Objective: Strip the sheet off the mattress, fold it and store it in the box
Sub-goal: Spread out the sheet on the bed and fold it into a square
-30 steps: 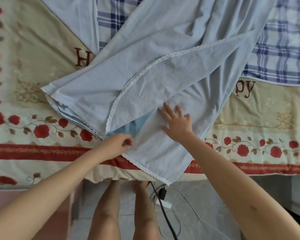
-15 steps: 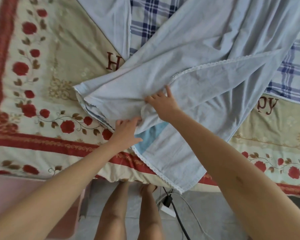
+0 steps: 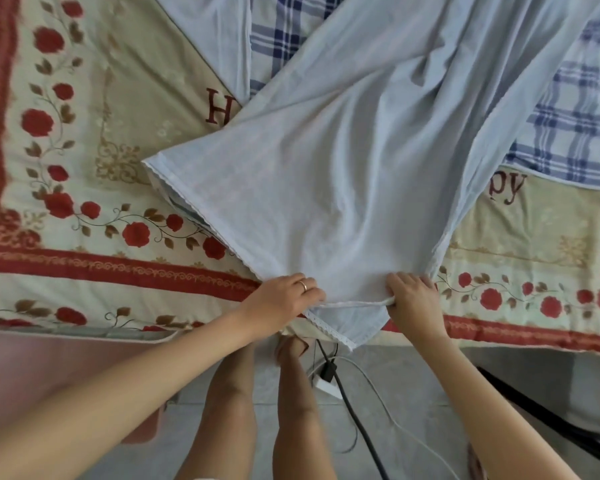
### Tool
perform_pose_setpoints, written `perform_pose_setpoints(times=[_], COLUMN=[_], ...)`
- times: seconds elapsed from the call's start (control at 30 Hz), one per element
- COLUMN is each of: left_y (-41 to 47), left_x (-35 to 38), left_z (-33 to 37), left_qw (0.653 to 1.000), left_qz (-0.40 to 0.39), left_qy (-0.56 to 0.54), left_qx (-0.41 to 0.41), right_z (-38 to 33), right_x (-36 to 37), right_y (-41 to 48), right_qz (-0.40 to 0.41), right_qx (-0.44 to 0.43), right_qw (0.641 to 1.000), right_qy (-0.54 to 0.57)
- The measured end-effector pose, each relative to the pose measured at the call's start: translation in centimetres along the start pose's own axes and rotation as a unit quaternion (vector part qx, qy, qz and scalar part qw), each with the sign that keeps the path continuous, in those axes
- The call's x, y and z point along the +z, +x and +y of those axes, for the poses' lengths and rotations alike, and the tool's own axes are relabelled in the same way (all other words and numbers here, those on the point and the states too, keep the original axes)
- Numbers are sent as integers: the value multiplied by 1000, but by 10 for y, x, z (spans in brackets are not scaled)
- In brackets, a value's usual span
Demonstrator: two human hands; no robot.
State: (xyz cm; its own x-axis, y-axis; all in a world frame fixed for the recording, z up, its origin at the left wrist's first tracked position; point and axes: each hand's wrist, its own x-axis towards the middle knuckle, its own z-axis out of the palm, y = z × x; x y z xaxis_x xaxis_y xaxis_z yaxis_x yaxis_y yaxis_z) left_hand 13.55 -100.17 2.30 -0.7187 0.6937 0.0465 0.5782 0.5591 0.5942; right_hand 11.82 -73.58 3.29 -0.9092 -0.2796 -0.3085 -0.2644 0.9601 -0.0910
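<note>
A pale blue sheet with a lace-trimmed edge lies folded over itself across the bed, running from the top right down to the near edge. My left hand grips its near edge on the left. My right hand grips the same edge on the right, with the fabric bunched in its fingers. A lace-trimmed corner of a lower layer hangs over the bed's front edge between my hands. No box is in view.
Under the sheet lies a cream bedcover with red roses and a red border. A blue plaid cloth lies at the back. On the floor by my legs are a white power strip and cables. A pink mat lies at the left.
The upper flap of the sheet has been pulled down toward the near edge, covering the brighter blue patch. Both hands moved from the sheet's middle to its near edge and took hold of it.
</note>
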Motion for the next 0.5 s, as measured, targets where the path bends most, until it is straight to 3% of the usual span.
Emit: perform_pose_setpoints(times=[0.2,0.4,0.5], left_y=[20,36,39], left_x=[51,75,82], left_z=[39,52,50], left_qw=[994,973,971], left_qz=[-97,-181,-184], left_qy=[-22,-38,-36], left_qx=[-37,-138,-150], right_z=[31,37,36], right_x=[25,34,39], right_y=[-11,-22,-21], right_qz=[-127,-194,-160], right_qx=[119,113,175], right_qw=[984,972,971], right_qy=[-37,-75,-31])
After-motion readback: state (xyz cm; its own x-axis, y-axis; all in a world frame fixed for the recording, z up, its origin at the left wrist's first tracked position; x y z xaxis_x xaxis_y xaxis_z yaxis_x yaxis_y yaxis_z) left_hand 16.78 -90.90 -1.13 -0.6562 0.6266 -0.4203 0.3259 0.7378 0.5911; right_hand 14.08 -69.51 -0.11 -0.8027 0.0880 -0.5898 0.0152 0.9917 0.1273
